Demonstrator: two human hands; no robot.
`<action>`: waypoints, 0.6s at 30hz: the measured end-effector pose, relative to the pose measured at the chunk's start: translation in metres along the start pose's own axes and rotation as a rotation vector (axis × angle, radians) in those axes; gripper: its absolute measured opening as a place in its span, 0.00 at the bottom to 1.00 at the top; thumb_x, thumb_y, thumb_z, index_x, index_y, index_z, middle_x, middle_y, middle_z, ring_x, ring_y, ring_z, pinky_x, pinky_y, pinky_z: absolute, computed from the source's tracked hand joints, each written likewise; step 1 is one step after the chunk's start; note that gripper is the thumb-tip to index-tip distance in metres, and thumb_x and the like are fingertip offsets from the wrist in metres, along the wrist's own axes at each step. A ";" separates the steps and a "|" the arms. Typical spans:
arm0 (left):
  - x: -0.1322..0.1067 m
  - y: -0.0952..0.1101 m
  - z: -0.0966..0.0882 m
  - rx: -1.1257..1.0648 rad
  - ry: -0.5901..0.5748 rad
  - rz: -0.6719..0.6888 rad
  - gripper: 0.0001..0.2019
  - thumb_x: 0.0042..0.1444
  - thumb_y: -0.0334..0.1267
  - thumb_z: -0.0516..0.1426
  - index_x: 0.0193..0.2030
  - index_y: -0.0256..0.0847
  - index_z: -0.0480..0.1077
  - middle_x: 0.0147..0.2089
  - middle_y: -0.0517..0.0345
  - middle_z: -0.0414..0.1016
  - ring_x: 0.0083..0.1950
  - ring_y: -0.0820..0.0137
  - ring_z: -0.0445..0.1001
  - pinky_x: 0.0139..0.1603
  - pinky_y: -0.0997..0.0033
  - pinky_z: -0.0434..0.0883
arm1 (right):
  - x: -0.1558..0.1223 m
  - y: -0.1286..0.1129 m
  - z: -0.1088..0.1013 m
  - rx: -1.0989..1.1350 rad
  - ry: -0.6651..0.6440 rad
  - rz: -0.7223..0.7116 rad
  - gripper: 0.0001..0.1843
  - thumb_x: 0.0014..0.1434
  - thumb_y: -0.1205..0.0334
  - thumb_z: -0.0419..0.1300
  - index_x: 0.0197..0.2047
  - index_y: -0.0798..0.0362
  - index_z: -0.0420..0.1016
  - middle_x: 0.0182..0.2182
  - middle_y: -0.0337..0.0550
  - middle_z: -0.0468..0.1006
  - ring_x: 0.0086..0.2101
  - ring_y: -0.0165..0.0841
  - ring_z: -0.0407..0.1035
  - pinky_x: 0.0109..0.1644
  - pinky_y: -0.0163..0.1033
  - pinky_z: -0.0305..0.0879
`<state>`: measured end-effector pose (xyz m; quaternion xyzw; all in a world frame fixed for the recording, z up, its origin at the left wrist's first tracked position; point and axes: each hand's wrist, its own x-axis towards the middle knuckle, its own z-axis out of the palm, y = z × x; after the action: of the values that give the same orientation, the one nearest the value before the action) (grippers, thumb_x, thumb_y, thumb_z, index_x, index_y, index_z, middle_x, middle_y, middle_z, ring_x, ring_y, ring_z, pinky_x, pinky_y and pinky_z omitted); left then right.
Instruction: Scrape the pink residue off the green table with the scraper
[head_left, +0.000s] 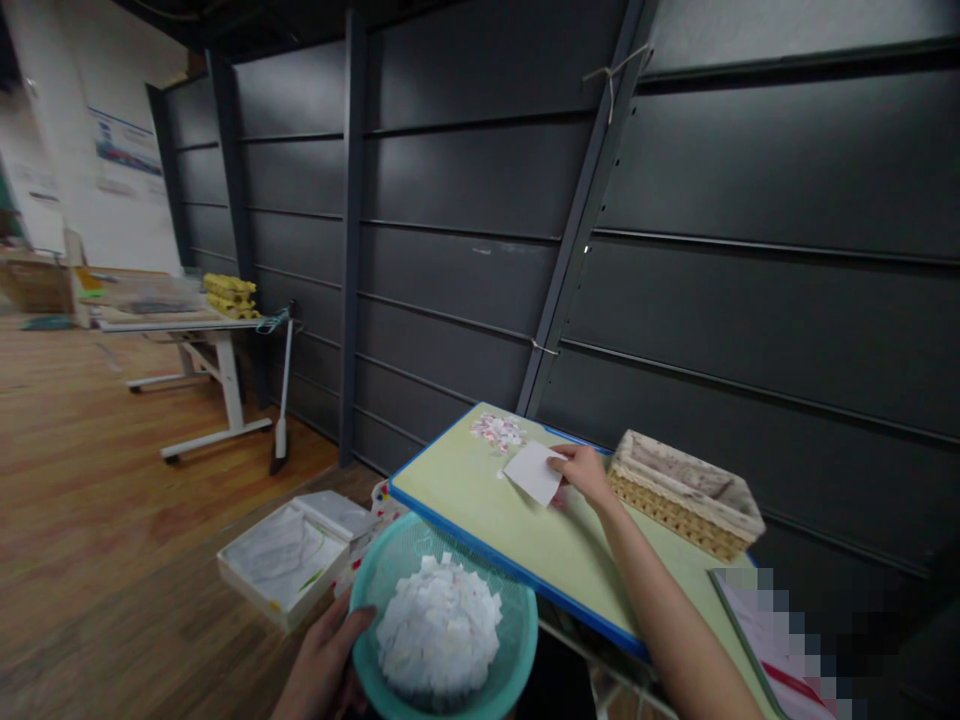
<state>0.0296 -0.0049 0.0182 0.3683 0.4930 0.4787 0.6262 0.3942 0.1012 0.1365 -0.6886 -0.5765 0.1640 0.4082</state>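
My left hand [324, 662] grips the rim of a teal mesh basket [375, 590], held below the table's front edge and heaped with white paper scraps [439, 628]. My right hand [583, 472] reaches out over the pale green table [480, 490] and pinches a white paper card [534, 472], its lower edge resting on the tabletop. A small heap of pink and white paper bits [496, 431] lies just beyond the card, near the table's far corner.
A wicker basket with cloth lining [686, 492] stands right of my right hand. A flat white box [289, 558] lies on the wooden floor by the table. Dark metal panels [675, 250] close off the back. Another table [180, 320] with yellow trays [231, 296] stands far left.
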 end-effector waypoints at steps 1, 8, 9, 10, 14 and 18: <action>-0.001 0.001 0.001 -0.004 0.003 0.004 0.38 0.40 0.53 0.62 0.55 0.30 0.62 0.07 0.68 0.64 0.08 0.75 0.57 0.09 0.78 0.52 | 0.000 0.000 0.001 -0.009 0.009 -0.007 0.20 0.45 0.66 0.55 0.41 0.60 0.81 0.30 0.47 0.81 0.26 0.33 0.73 0.25 0.31 0.66; -0.004 0.004 0.004 0.003 0.036 0.001 0.35 0.40 0.53 0.62 0.53 0.31 0.65 0.07 0.67 0.64 0.08 0.74 0.57 0.08 0.77 0.54 | 0.001 -0.001 0.008 -0.059 0.008 -0.021 0.21 0.45 0.67 0.55 0.42 0.60 0.81 0.30 0.47 0.81 0.28 0.34 0.74 0.28 0.31 0.67; -0.004 0.003 0.004 0.004 0.035 0.010 0.36 0.40 0.53 0.62 0.54 0.31 0.65 0.07 0.67 0.64 0.08 0.75 0.57 0.08 0.77 0.54 | 0.001 -0.001 0.009 -0.058 0.002 -0.020 0.21 0.45 0.67 0.56 0.42 0.60 0.81 0.29 0.46 0.81 0.27 0.34 0.73 0.28 0.31 0.67; -0.004 0.003 0.004 0.005 0.033 0.018 0.37 0.40 0.53 0.62 0.55 0.30 0.64 0.07 0.66 0.64 0.07 0.74 0.57 0.08 0.77 0.54 | 0.001 -0.001 0.009 -0.048 -0.009 -0.017 0.21 0.45 0.67 0.56 0.42 0.60 0.81 0.28 0.46 0.81 0.27 0.34 0.73 0.28 0.32 0.67; -0.006 0.006 0.006 0.014 0.035 0.019 0.39 0.41 0.52 0.62 0.57 0.30 0.62 0.08 0.66 0.65 0.08 0.74 0.58 0.08 0.77 0.53 | 0.000 -0.001 0.010 0.013 -0.016 -0.009 0.21 0.46 0.66 0.56 0.43 0.61 0.80 0.31 0.48 0.81 0.28 0.35 0.74 0.27 0.32 0.67; -0.012 0.013 0.009 0.016 0.072 -0.018 0.39 0.39 0.51 0.62 0.58 0.32 0.63 0.08 0.67 0.65 0.09 0.73 0.59 0.09 0.77 0.55 | 0.000 0.000 0.009 0.002 -0.023 -0.027 0.21 0.45 0.65 0.57 0.42 0.61 0.80 0.31 0.48 0.81 0.28 0.35 0.73 0.27 0.32 0.67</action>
<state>0.0343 -0.0130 0.0359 0.3514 0.5223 0.4821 0.6093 0.3876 0.1043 0.1312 -0.6783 -0.5902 0.1671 0.4046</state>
